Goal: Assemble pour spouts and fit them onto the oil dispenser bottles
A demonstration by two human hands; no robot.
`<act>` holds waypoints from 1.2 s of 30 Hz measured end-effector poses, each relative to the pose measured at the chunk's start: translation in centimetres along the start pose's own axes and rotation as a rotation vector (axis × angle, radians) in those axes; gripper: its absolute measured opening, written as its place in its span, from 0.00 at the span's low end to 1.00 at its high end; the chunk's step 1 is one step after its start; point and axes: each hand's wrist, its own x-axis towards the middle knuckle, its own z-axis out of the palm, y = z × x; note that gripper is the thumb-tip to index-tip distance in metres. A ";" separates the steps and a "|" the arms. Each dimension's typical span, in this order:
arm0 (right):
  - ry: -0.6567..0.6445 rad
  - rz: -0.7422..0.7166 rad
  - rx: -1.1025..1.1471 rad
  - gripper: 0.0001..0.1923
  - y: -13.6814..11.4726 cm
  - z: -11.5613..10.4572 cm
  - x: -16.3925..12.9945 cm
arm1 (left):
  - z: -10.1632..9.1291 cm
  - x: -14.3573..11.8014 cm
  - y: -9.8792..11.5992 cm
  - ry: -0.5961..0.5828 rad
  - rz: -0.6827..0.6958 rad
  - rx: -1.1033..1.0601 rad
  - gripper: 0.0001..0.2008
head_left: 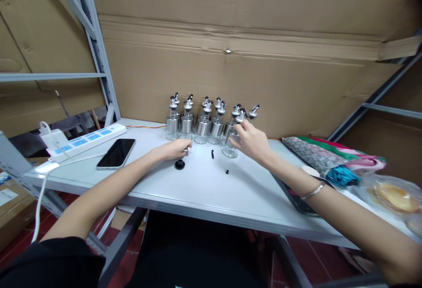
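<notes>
Bottles (pixel 211 123) of clear glass with steel collars and small pour spouts stand in a tight cluster at the back of the bench (pixel 204 191), against a cardboard wall (pixel 263 72). One bottle (pixel 231 144) sits a little forward of the rest, and the right hand (pixel 252 140) is closed around its upper part, fingers over the collar and spout. The left hand (pixel 174 148) rests on the bench just in front of the cluster, loosely curled around a small pale piece at its fingertips; what that piece is cannot be told.

A black round cap (pixel 180 164) lies touching the bench just beside the left hand, and two tiny black bits (pixel 212 154) (pixel 227 172) lie between the hands.

Each bottle looks light but breakable: the glass body is smooth and likely slippery, the steel collar stiff and a surer place to hold. The spout looks thin and is probably best left alone as a grip point. Standing so close together, they would knock each other easily.

No brand or label shows on the bottles. A phone (pixel 116 153) lies screen-up to the left, dark, beside a white power strip (pixel 85 140) with blue sockets; any print on it is too small to read. Folded cloth (pixel 316 154) lies at the right.
</notes>
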 end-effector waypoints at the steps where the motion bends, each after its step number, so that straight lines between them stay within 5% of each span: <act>1: -0.055 0.009 -0.009 0.12 -0.2 0.4 -0.5 | 0.0 0.0 0.0 -0.007 -0.012 -0.014 0.12; 14: -0.334 0.100 -0.090 0.19 0.4 4.9 2.1 | 0.0 0.1 0.1 -0.020 -0.031 0.026 0.09; 20: -0.389 0.157 -0.031 0.16 -0.2 3.4 3.6 | -0.5 0.2 0.6 0.058 -0.086 0.082 0.15; 23: -0.314 0.160 0.082 0.14 -1.7 1.5 3.5 | -0.7 0.2 0.9 0.133 -0.120 0.117 0.15; 27: -0.193 -0.017 0.429 0.12 -5.1 -0.1 2.4 | -0.8 0.1 1.7 0.276 -0.120 0.009 0.15; 31: -0.097 -0.122 0.578 0.12 -7.6 0.0 1.2 | -1.0 0.1 3.4 0.362 -0.087 -0.334 0.16; 36: 0.099 -0.151 0.710 0.09 -7.5 -0.2 0.8 | -1.0 -0.1 5.5 0.327 -0.094 -0.728 0.19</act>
